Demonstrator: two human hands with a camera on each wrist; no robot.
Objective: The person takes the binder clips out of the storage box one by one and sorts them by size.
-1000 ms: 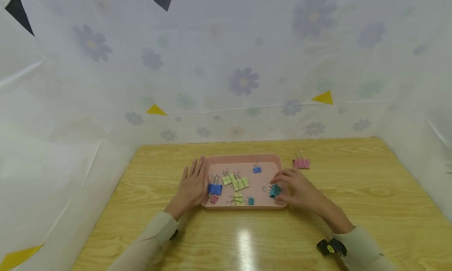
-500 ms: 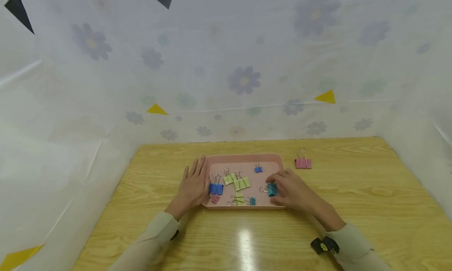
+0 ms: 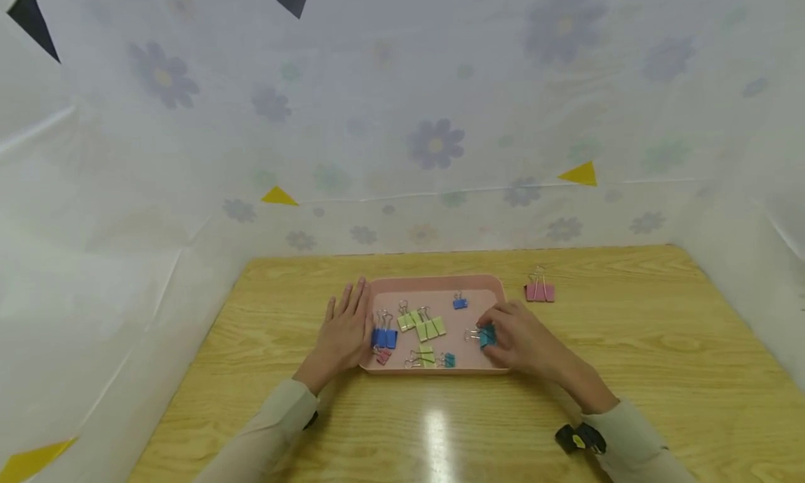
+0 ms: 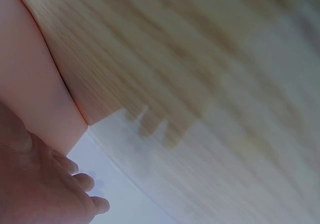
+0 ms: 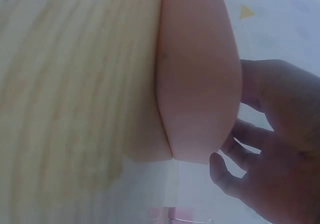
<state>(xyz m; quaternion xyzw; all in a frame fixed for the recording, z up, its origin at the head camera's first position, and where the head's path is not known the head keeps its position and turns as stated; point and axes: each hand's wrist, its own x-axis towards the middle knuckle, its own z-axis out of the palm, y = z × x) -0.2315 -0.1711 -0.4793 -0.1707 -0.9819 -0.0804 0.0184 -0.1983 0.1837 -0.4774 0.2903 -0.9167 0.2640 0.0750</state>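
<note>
In the head view a pink tray sits on the wooden table. My right hand reaches over its right end and pinches a teal binder clip, whose wire handles point left. The clip's far side is hidden by my fingers. Flat and straight-fingered, my left hand rests against the tray's left side. Near it lie a large blue binder clip and a small pink binder clip. Several light green binder clips lie mid-tray, with a small teal binder clip and a small blue binder clip.
A larger pink binder clip stands on the table beyond the tray's back right corner. Flower-patterned white sheeting walls the table at the back and sides.
My right hand has moved slightly left with the teal binder clip, and the clip's handles have turned to point straighter left. My left hand has stayed against the tray.
</note>
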